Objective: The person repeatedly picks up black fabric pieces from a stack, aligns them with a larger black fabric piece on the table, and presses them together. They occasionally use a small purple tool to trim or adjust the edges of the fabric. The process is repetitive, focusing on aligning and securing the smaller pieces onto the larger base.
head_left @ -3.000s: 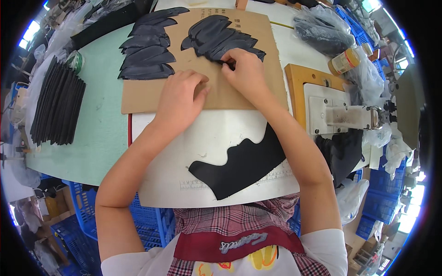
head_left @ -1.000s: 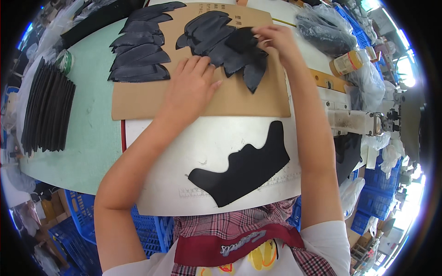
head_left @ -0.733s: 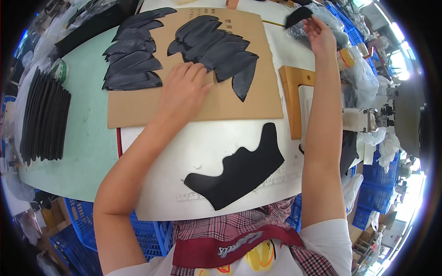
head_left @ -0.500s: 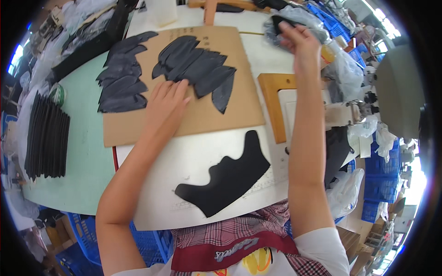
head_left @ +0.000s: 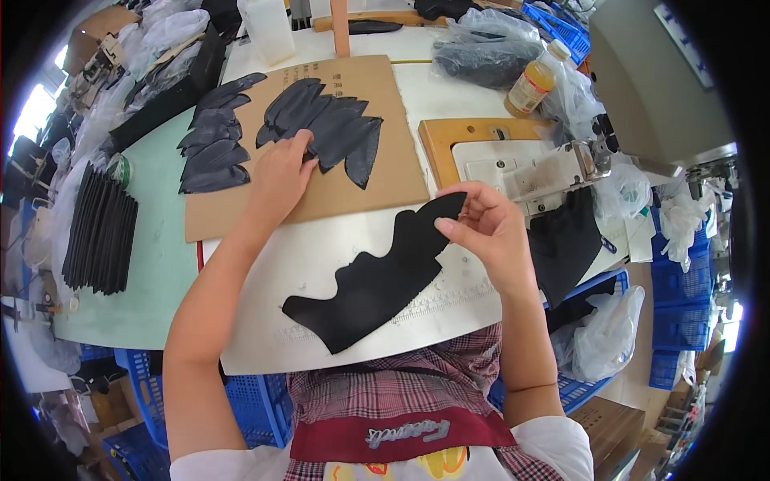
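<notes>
On our side of the cardboard (head_left: 395, 168), our right hand (head_left: 495, 231) pinches a black leaf-shaped piece (head_left: 449, 210), tip pointing away rightward, over the black cutout (head_left: 361, 293), whose long axis slants likewise. Our left hand (head_left: 277, 178) touches the dark leaf pieces (head_left: 337, 132) on the cardboard; whether its fingers grip, we cannot tell.

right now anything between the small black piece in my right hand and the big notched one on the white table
Nothing visible: the right hand holds the small black piece over the right end of the big notched piece, overlapping it in view. The left hand is over the cardboard.
</notes>
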Demonstrator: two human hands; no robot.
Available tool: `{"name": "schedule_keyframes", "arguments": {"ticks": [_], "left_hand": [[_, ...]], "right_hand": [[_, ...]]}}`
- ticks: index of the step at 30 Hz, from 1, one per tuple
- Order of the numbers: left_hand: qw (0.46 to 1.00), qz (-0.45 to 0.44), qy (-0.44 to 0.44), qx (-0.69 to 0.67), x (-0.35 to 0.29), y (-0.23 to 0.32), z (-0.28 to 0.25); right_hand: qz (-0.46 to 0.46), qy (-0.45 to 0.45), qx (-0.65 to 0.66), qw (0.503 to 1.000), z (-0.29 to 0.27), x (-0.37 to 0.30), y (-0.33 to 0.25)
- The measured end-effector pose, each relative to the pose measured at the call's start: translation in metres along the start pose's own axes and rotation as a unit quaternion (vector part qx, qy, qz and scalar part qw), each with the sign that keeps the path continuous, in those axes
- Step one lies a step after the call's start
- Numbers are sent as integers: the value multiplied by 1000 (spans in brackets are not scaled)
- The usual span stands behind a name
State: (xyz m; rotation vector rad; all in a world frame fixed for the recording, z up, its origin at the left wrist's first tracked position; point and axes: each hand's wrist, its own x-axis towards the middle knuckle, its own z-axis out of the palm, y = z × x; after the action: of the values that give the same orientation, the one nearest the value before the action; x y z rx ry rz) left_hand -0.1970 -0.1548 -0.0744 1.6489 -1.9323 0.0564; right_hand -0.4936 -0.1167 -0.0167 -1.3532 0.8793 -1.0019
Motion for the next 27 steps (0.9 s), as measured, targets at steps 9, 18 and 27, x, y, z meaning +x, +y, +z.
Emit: {"name": "schedule_keyframes", "arguments": {"ticks": [9,18,27], "left_hand": [[992,-34,40,-117,-41,30,-22],[687,-238,-68,-683,-142,131,-38],[690,-310,-53,-652,-171,143,-41]], "right_hand": [[-19,23,-6,1000,-8,-12,-2],[-4,-22,62,998,35,-19,-3],[-9,5,36,999,23,-41,3]]}}
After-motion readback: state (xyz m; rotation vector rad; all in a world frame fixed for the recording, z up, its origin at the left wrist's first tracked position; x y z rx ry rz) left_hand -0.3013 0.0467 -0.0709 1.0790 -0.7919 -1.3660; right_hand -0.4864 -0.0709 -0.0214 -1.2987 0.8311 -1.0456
